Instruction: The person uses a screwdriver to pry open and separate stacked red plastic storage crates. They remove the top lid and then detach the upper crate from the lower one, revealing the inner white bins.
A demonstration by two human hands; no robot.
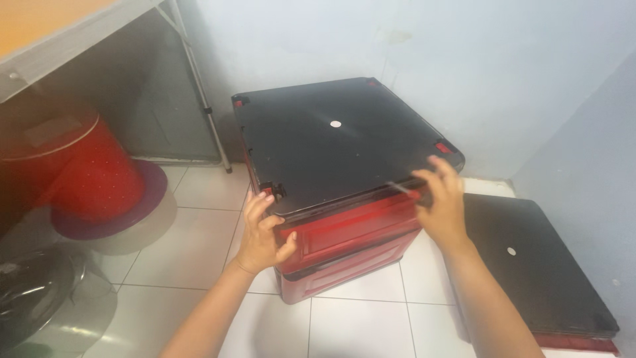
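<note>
A red plastic box (351, 242) with a flat black lid (331, 142) stands on the white tiled floor against the wall. My left hand (262, 233) grips the box's near left corner, fingers on the lid's edge and thumb on the red front. My right hand (440, 202) holds the near right edge of the lid, fingers curled over it. The lid sits slightly askew on the box, with a small white dot at its middle.
A second black lid on a red base (540, 272) lies flat on the floor at the right. At the left stand a red bin (79, 169) on a purple ring, a dark round object (33, 292), and a table leg frame (205, 99).
</note>
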